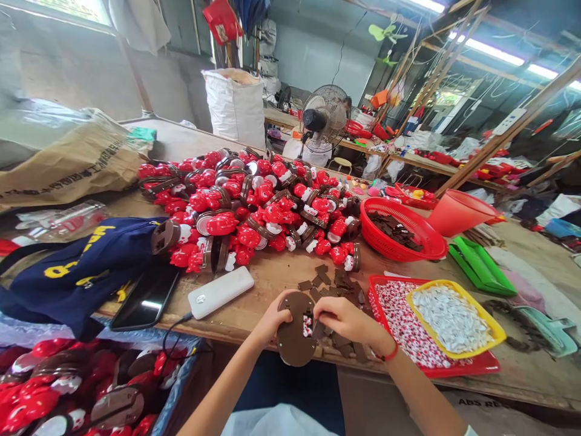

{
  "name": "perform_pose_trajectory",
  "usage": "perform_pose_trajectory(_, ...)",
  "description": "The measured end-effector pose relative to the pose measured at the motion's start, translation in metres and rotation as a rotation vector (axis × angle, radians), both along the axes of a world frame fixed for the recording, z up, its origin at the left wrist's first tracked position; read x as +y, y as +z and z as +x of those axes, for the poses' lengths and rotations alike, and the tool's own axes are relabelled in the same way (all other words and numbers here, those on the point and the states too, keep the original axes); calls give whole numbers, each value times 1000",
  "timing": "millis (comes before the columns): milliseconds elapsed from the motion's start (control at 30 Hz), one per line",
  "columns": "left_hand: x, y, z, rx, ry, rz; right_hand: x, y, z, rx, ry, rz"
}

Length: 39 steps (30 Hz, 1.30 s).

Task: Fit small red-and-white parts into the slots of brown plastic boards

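Observation:
My left hand is wrapped round the edge of a brown oval toy base, its flat underside facing up. A rectangular opening in the base shows small red-and-white pieces inside. At the right side of this opening, my right hand pinches a small brown cover, partly hidden by the fingers. Loose brown covers lie on the table beyond and beneath my right hand.
A heap of red toys with brown bases covers the table's middle. To the right stand a red basket of brown covers, a red tray and a yellow tray of small pieces. A white power bank and phone lie left.

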State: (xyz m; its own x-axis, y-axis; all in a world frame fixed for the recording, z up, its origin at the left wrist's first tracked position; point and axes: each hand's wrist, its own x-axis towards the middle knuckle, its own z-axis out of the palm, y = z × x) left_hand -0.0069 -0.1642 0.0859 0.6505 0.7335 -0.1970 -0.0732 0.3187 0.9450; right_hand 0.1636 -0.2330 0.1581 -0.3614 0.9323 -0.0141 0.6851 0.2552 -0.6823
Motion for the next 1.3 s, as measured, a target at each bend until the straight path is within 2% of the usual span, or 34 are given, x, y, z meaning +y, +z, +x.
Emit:
perform_pose_trajectory(100,0,1,0,21,-3,41,4,0,-7,-87,78,14)
perform_pose_trajectory(300,-1,-4,0,25,-4,46,10,-9,-14,-150,112,53)
perform_pose_trajectory(433,-4,0,2,41,10,74,10,-11,-20,-223,156,55)
perform_pose_trajectory(533,-5,3,3,36,30,29,8,-14,-21,-258,158,71)
perform_pose_trajectory(600,-3,3,3,3,59,-52,7,-17,-22,-251,108,78)
perform_pose_trajectory(700,-1,1,1,-24,96,-140,4,-22,-22,-266,-48,91)
perform_pose_trajectory(933,3,-6,2,-79,119,-173,-4,-37,-22,-217,-256,251)
perform_pose_trajectory(1033,3,-8,8,-97,119,-172,-5,-51,-20,-84,-357,246)
perform_pose_trajectory(1133,-11,-2,0,-103,201,-159,-15,-71,-24,228,-411,161)
perform_pose_trajectory(1200,-30,4,-19,-111,251,-148,-29,-83,-28,471,-424,79)
perform_pose_trajectory(1300,-64,10,-67,-91,160,-104,-52,-95,-33,747,-461,23)
